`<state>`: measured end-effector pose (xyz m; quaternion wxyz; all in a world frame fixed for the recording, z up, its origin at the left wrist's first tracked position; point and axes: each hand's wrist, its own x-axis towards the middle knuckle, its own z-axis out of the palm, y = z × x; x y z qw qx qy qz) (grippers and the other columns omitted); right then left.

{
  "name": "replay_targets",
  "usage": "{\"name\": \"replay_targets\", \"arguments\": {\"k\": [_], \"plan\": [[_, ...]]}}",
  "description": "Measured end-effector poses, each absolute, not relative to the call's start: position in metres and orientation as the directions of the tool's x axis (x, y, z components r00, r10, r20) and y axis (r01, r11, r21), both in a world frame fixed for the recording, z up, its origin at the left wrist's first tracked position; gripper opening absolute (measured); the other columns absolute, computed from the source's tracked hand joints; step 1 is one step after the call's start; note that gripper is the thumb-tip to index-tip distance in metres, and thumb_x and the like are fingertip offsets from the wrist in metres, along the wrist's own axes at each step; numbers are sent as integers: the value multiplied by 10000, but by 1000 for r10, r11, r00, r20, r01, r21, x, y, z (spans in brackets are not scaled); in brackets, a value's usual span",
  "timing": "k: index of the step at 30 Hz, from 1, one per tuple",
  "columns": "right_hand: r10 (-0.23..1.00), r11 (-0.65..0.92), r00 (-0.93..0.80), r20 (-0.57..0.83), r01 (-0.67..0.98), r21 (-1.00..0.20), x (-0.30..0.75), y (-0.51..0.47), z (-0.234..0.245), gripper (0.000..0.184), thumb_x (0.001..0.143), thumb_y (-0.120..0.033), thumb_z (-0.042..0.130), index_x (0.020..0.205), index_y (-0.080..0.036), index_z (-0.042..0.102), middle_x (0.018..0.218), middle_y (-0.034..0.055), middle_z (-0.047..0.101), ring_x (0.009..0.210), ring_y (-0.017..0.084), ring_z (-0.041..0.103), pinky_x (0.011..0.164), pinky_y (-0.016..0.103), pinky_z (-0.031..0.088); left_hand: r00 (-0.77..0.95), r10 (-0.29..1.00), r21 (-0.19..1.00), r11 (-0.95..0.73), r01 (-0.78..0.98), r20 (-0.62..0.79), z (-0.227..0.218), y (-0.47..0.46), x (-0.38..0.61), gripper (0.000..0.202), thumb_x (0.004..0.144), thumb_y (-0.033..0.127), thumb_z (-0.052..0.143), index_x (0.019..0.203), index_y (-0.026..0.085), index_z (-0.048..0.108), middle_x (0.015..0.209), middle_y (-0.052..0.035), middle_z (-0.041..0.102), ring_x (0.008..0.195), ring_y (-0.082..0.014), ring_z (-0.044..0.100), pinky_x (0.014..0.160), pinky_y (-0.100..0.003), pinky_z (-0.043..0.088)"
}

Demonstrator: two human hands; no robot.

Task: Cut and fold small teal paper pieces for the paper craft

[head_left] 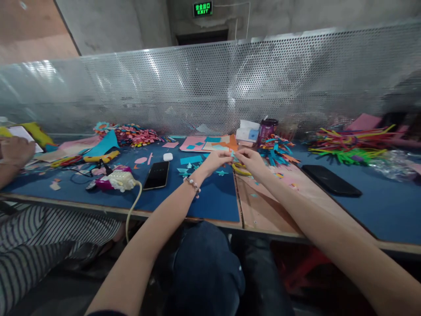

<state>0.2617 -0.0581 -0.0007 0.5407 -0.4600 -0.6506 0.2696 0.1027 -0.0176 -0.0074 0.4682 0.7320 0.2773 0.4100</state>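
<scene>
My left hand [215,160] and my right hand [250,160] meet above the table's middle, fingertips pinched together on a small teal paper piece [233,154]. A beaded bracelet [193,185] sits on my left wrist. Under my right hand lies a yellow-handled object [241,170], partly hidden. Small teal paper cut-outs [190,166] are scattered on the blue mat [217,197] just left of my hands. A bunch of folded coloured paper [275,149] lies just beyond my right hand.
Two black phones [157,175] [330,180] lie flat on the table. A glue gun [113,181] with a white cord lies to the left. Another person's hand [15,150] and striped clothing [39,245] are at far left. Coloured paper strips [350,142], sheets [205,143], a purple cup [268,128]; perforated screen [210,83] behind.
</scene>
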Motion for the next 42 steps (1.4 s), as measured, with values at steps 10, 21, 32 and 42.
{"name": "replay_targets", "arguments": {"k": [10,21,32,42], "plan": [[744,600,-74,664,513,-614,272,-47,-6,321,815,-463,501,806,-168,627,770,37,598,676,135,513,625,265,414,450,830,931,-366,-6,330,-5,-19,102,239,724,332,608,836,122,623,804,-58,635,719,-118,585,575,-207,381],[605,713,-251,756,593,-374,276,-47,-6,226,846,-349,507,847,-193,672,871,72,602,810,182,541,735,320,422,436,850,947,-321,-12,294,-4,-20,104,259,732,394,594,792,142,589,749,-35,603,706,-126,593,553,-214,381],[609,702,-254,751,613,-362,275,-48,-4,222,840,-344,527,889,-194,683,888,70,592,738,154,533,692,298,432,419,851,937,-349,2,316,-4,-20,101,262,726,384,606,815,140,583,770,-43,619,716,-123,595,572,-213,385],[609,702,-216,763,594,-393,275,-45,-9,238,857,-350,498,859,-191,676,882,67,604,788,164,547,678,284,427,434,833,929,-368,-30,344,-4,-19,102,257,737,376,611,824,136,583,782,-46,615,709,-127,599,559,-215,398]]}}
